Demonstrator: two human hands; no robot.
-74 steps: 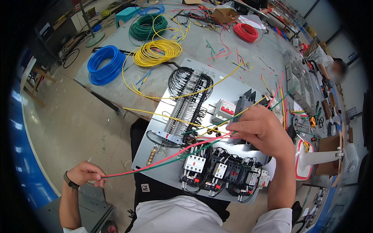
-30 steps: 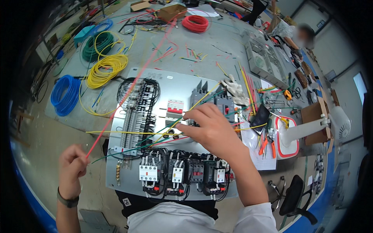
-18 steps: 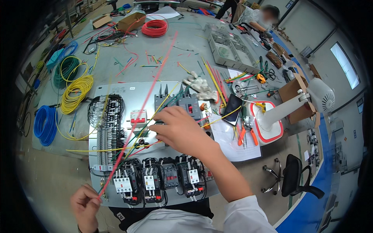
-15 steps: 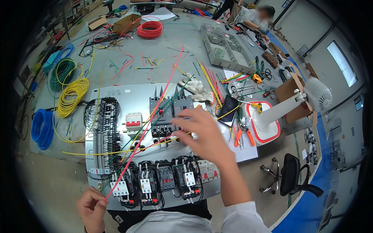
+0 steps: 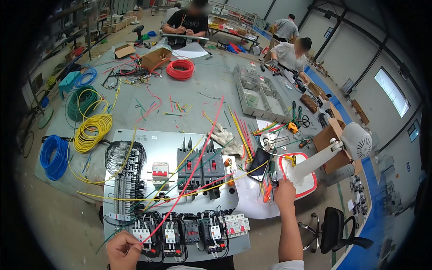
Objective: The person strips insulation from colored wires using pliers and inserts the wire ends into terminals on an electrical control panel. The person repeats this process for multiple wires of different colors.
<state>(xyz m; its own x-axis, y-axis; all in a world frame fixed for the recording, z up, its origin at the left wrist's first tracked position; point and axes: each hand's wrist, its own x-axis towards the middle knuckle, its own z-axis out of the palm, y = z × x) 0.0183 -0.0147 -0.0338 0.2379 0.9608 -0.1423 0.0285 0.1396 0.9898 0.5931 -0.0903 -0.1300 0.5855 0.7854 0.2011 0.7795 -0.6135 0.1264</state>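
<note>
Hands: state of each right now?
Left hand: closed, pinching the end of the red wire.
Right hand: reaching among the hand tools; grip cannot be told.

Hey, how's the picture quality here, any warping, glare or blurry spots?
Head view: fisheye bends the grey table edges and blackens the corners; even daylight, soft shadows; the window glares white; left hand and right hand are sharp.
</note>
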